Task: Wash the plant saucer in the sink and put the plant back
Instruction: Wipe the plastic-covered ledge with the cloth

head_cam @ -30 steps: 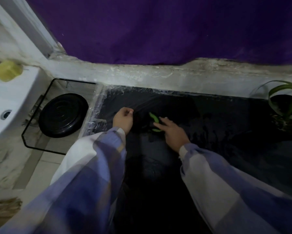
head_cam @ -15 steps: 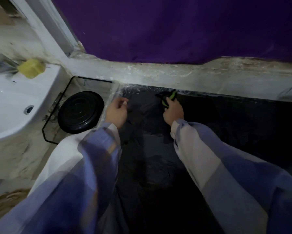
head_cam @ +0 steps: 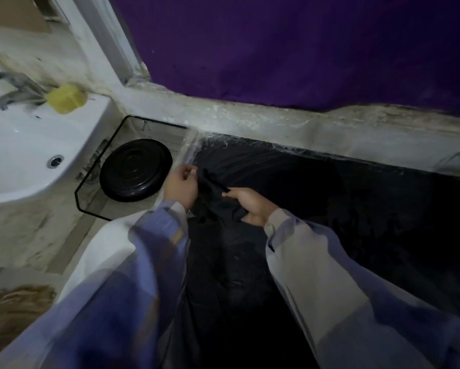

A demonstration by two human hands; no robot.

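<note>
Hands are occupied: left hand [head_cam: 181,186] and right hand [head_cam: 250,206] are pinching a dark scrap [head_cam: 214,186] at the table's [head_cam: 330,195] back-left corner. Plant saucer [head_cam: 135,170] is lying in the tray [head_cam: 133,134] beside the sink [head_cam: 24,145]; dropping the scrap first seems wise.

The saucer [head_cam: 135,170] is black, the sink [head_cam: 24,145] white.

At far left, sink [head_cam: 24,145]; on its back rim, block [head_cam: 65,98] beside tap [head_cam: 13,94]. Right of sink, wire tray [head_cam: 109,209] holding saucer [head_cam: 135,170]. Right of tray, sheet [head_cam: 330,198] before ledge [head_cam: 276,123].
</note>
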